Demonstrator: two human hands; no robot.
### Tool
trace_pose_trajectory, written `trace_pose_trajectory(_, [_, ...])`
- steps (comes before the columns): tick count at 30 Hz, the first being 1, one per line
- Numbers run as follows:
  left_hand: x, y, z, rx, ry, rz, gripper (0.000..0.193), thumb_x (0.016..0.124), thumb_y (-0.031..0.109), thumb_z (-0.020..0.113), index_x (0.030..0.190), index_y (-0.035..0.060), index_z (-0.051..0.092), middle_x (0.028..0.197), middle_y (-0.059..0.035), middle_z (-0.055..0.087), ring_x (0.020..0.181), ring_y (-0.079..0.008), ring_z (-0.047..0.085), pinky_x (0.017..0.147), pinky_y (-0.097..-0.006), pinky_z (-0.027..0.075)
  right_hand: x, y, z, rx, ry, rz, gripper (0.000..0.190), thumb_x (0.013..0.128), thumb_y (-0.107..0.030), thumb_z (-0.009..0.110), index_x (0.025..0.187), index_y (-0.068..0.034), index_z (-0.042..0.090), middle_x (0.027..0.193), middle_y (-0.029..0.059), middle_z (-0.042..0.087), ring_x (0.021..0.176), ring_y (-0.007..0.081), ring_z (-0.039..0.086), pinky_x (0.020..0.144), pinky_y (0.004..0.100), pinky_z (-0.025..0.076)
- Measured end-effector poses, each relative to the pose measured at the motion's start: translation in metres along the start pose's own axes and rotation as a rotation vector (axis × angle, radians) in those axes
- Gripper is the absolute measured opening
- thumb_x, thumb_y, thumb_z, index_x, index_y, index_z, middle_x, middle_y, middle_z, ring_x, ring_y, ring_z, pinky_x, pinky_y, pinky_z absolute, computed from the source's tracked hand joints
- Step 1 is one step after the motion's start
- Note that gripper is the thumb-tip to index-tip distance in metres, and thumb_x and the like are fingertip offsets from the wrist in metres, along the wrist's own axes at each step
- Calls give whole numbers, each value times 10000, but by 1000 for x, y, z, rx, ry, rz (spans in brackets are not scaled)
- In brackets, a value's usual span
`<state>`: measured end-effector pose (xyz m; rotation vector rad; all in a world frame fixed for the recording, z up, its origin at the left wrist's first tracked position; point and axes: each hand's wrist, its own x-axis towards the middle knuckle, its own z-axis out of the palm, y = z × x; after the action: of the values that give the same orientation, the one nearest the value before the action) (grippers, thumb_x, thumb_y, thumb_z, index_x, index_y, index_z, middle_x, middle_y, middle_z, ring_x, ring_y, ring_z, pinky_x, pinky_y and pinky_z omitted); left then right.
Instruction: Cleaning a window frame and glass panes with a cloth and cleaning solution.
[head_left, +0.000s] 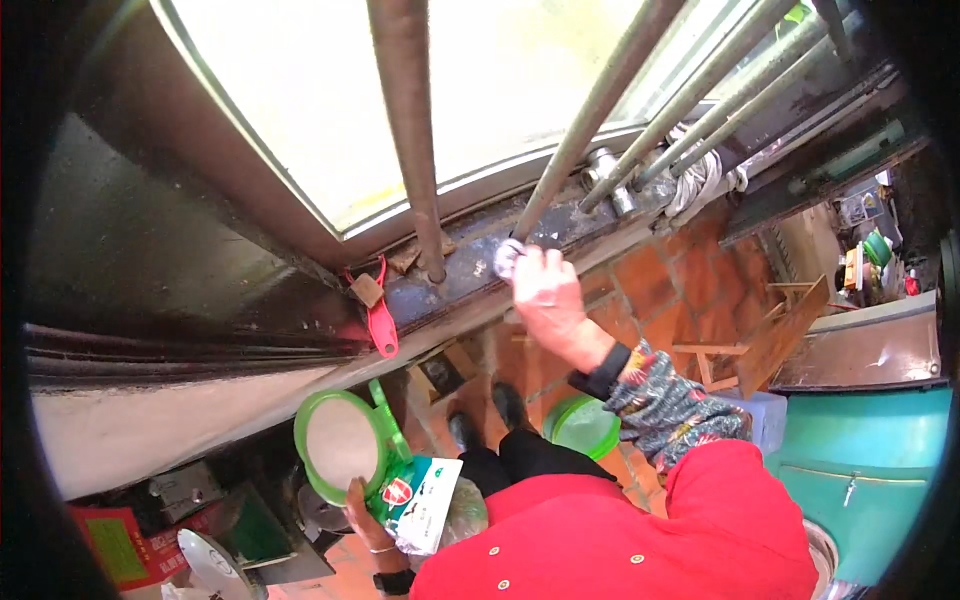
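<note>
My left hand (365, 519), low on the left, grips a green plastic container (301, 442) by its side. The container is tilted, and its pale contents (341, 442) face up. Against it, close to my red top, is a green-and-white printed packet (431, 499); whether my fingers also hold it is hidden. My right hand (551, 300) reaches to the window sill (476, 266), pinching a small whitish crumpled piece (508, 259) at the foot of a metal bar (559, 176). Left of it, a pink plastic-handled tool (382, 330) hangs over the sill edge, with a brown block (367, 289) on it.
Vertical metal bars (405, 112) stand along the window. White cloth (697, 180) is bundled around bars further right. On the tiled floor are a green basin (592, 431) and a wooden stool (780, 337). A teal cabinet (855, 480) stands right; a red printed box (112, 547) lies lower left.
</note>
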<state>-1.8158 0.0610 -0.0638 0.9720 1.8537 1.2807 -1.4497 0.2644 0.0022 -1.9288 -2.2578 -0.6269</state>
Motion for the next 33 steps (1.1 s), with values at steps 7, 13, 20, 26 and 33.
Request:
trace_pose_trajectory(7, [-3,5,-3,-426,118,-344,334,883,254,536,1056,-31,543,981,-80,496,920,-180,515,801,-332,461,-6,4,-8,29,-112,180,238,660,-115,590,871,-9,551,874,121,515,818,267,527,600,360,469])
trace_pose_trajectory(13, [0,19,3,-522,97,-421,367,888,266,517,1079,-45,552,941,-79,522,883,-177,524,796,-331,463,44,-30,-15,137,59,50,194,652,-82,582,832,-11,575,828,118,524,775,251,543,587,321,476])
trace_pose_trajectory(20, [3,-12,0,-223,-15,-184,377,892,262,519,1079,-61,576,990,-101,560,930,-184,530,863,-344,436,71,-42,21,2,-32,151,189,657,-119,593,811,-9,592,825,115,531,796,241,531,607,307,490])
trace_pose_trajectory(26, [13,-11,10,-317,-110,-190,360,886,247,540,1057,-68,570,991,-121,567,909,-184,537,821,-343,449,26,-36,-1,137,115,-1,250,649,-130,576,861,3,584,856,117,522,837,256,512,602,313,465])
trace_pose_trajectory(33, [25,-7,15,-55,-240,305,301,910,220,499,1048,-41,558,919,-163,577,825,-205,540,752,-362,461,-15,15,-10,234,4,255,257,658,-82,575,900,2,559,912,138,514,893,300,516,685,367,490])
